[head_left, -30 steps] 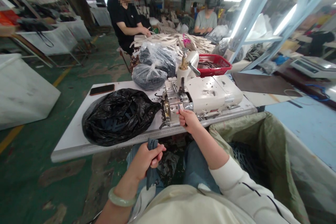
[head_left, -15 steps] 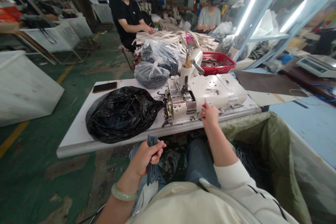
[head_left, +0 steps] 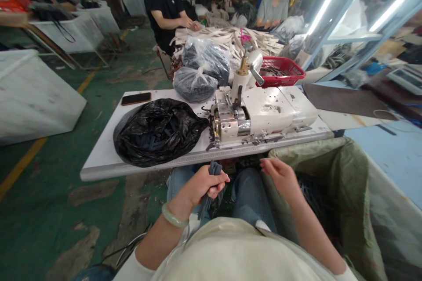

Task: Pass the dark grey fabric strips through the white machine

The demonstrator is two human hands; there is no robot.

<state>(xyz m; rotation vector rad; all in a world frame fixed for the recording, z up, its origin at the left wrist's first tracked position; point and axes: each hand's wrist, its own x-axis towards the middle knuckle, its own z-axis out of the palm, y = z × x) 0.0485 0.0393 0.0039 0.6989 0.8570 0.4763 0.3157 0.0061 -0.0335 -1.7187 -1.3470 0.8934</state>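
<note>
My left hand [head_left: 211, 185] is closed around a small bundle of dark blue-grey strips [head_left: 215, 167], held upright over my lap. The thumb presses across the strips, and their lower ends hang below the fist. My right hand [head_left: 278, 174] hovers over my right thigh, fingers bent and drawn together towards the left hand; no strip shows in it. In front stands a white strap-working machine [head_left: 273, 109] with a metal roller head [head_left: 231, 125]. Left of it, a black plastic bag [head_left: 194, 134] lies open with more blue-grey strips [head_left: 154, 136] inside.
A phone [head_left: 136, 99] lies at the back of the white table [head_left: 102, 153]. Clear bags of dark pieces [head_left: 196, 83] and a red basket [head_left: 280, 80] stand behind the machine. A green sack [head_left: 352, 184] with strips is at my right. Two people sit beyond, by pale straps [head_left: 227, 39].
My right hand has come back from the machine's front edge to above my lap. The left hand with the strips has shifted right, nearer to it. The view has tilted slightly.
</note>
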